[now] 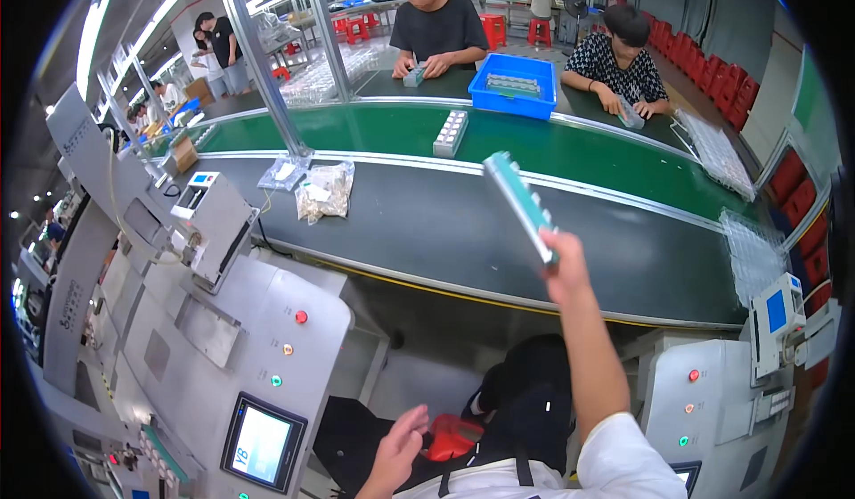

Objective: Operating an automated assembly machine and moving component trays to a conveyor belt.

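Note:
My right hand (566, 264) is raised over the dark worktop with its fingers closed round one end of a long green-and-white block (517, 198). The block tilts up and to the left, toward the conveyor, and small white bumps show along one side. My left hand (399, 448) hangs low in front of my body, its fingers stretched out and nothing in them. It is near a red object (455, 437) by my legs. A similar block with pale squares on top (451, 134) lies on the green conveyor (356, 129).
Grey machines with buttons stand at left (276, 321) and right (721, 401). A bag of small parts (325, 192) lies on the worktop (410, 223). Beyond the conveyor are a blue bin (514, 107) and two seated people handling blocks. Clear plastic trays (755, 254) lie at right.

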`<control>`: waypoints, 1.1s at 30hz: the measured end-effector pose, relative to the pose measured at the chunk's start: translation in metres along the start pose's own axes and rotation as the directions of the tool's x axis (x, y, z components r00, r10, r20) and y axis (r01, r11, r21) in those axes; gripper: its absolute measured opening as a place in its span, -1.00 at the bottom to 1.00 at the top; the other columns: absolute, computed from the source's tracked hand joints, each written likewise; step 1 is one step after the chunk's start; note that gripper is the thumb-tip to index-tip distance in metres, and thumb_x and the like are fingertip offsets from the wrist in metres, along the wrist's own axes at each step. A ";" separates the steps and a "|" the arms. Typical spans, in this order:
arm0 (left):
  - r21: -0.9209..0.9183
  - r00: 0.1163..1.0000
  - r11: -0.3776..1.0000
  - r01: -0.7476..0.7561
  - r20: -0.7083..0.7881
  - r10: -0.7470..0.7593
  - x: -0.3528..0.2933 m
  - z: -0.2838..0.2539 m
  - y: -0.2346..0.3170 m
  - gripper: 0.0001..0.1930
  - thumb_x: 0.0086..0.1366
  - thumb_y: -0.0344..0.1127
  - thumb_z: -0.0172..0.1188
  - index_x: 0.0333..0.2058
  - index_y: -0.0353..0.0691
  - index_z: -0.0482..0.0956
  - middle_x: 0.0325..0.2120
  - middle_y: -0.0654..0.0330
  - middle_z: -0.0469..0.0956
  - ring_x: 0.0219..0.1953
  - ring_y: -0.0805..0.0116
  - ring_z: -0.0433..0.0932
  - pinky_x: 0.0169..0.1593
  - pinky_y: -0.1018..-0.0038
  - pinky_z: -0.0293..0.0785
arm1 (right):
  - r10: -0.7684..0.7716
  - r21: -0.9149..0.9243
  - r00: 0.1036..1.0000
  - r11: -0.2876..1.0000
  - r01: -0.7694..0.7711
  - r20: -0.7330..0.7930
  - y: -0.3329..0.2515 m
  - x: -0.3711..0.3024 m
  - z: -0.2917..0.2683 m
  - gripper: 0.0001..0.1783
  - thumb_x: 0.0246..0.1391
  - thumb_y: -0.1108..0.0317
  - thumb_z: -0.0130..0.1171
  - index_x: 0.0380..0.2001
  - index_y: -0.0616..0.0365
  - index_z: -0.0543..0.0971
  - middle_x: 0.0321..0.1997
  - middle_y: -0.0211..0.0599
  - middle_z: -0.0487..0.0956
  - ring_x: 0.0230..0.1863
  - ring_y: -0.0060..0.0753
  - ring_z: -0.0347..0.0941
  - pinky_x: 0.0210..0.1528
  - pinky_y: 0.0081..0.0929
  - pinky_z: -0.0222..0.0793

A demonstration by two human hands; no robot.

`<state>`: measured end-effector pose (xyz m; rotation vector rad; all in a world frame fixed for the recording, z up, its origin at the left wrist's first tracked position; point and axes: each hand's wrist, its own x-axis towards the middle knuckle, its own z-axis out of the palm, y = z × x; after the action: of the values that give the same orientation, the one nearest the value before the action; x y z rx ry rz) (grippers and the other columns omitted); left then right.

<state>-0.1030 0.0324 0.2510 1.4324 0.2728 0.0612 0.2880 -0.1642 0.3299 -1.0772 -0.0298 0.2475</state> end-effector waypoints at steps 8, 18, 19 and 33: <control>0.116 0.938 0.982 0.147 -0.332 -0.101 -0.047 -0.008 -0.053 -0.76 0.49 -0.40 0.24 0.05 -0.35 0.67 -0.08 0.18 0.71 -0.02 0.45 0.64 0.12 0.48 0.53 | -0.260 -0.518 0.895 0.854 0.039 -0.363 -0.053 0.259 -0.092 -0.50 -0.12 0.04 0.50 -0.36 0.35 0.74 -0.40 -0.10 0.69 -0.45 -0.27 0.60 -0.42 -0.27 0.40; 0.473 0.863 0.861 0.187 -0.498 0.086 -0.065 -0.015 -0.056 -0.76 0.44 -0.41 0.27 0.01 -0.38 0.67 -0.15 0.04 0.72 -0.10 0.29 0.70 0.02 0.41 0.61 | -0.476 -0.970 0.846 0.083 -0.229 -0.240 -0.041 0.304 -0.026 -0.46 0.08 0.02 0.32 -0.03 0.25 0.72 0.09 0.13 0.64 0.12 0.15 0.63 0.14 -0.04 0.59; 0.502 0.869 0.840 0.206 -0.489 0.079 -0.061 -0.013 -0.054 -0.75 0.42 -0.41 0.28 0.01 -0.36 0.67 -0.16 0.02 0.72 -0.12 0.26 0.71 0.00 0.40 0.61 | -0.502 -0.977 0.843 0.017 -0.213 -0.193 -0.033 0.311 -0.028 -0.47 0.09 0.04 0.32 -0.04 0.28 0.71 0.08 0.14 0.62 0.11 0.16 0.62 0.13 -0.04 0.59; 0.644 0.921 0.741 0.190 -0.379 0.093 -0.063 -0.028 -0.091 -0.71 0.37 -0.24 0.33 0.00 -0.23 0.70 -0.23 0.02 0.69 -0.18 0.06 0.72 -0.04 0.31 0.65 | -0.635 -0.951 0.713 -0.131 0.280 0.297 -0.003 0.236 0.004 -0.37 -0.12 0.09 0.51 -0.02 0.28 0.66 -0.15 0.13 0.67 -0.09 0.33 0.61 0.03 0.12 0.53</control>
<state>-0.1816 0.0339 0.1677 2.1431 0.7216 0.2254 0.5170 -0.1113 0.3121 -2.4606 -0.4194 -0.8259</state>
